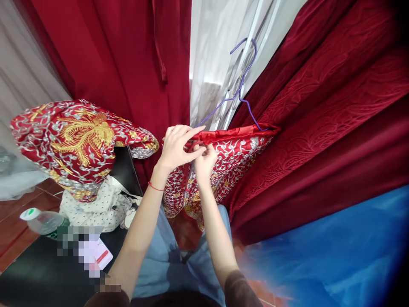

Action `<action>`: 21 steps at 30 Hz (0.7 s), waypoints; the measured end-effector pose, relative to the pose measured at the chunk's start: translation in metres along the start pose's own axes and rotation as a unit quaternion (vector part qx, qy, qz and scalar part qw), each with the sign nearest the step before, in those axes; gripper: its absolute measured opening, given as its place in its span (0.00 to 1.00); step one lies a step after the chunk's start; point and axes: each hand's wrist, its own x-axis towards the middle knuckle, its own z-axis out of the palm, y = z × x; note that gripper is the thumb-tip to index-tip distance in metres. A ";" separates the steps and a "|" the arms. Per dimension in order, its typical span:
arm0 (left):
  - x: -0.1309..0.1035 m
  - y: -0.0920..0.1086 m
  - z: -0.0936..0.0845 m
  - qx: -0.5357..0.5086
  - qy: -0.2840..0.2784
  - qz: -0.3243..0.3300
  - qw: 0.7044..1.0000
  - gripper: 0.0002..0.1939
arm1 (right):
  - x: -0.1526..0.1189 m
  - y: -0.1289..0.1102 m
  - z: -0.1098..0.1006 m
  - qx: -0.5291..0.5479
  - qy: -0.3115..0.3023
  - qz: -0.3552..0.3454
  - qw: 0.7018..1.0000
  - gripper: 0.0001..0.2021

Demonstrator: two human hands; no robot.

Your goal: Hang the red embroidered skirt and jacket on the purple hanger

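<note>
A red embroidered skirt [230,160] with silver and gold stitching hangs in front of me from a purple hanger [239,94]. Its plain red waistband [236,133] runs along the top. My left hand [177,147] is at the left end of that waistband, thumb and index finger spread around a thin red strip and the other fingers bent against the cloth. Right beside it, my right hand [205,164] is closed in a pinch on the skirt's top edge. Its fingertips are partly hidden, so the exact bit of cloth held is unclear.
On the left, a matching embroidered garment [79,140] lies over a black seat [35,273], with a dotted white bag [89,209], a bottle [44,221] and a pink-white card [102,253]. Dark red curtains [128,51] hang around. A blue surface [335,251] is at lower right.
</note>
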 end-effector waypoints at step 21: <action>0.014 -0.005 0.026 -0.040 0.106 -0.084 0.990 0.14 | 0.010 -0.016 -0.006 0.138 -0.142 0.141 0.970 0.13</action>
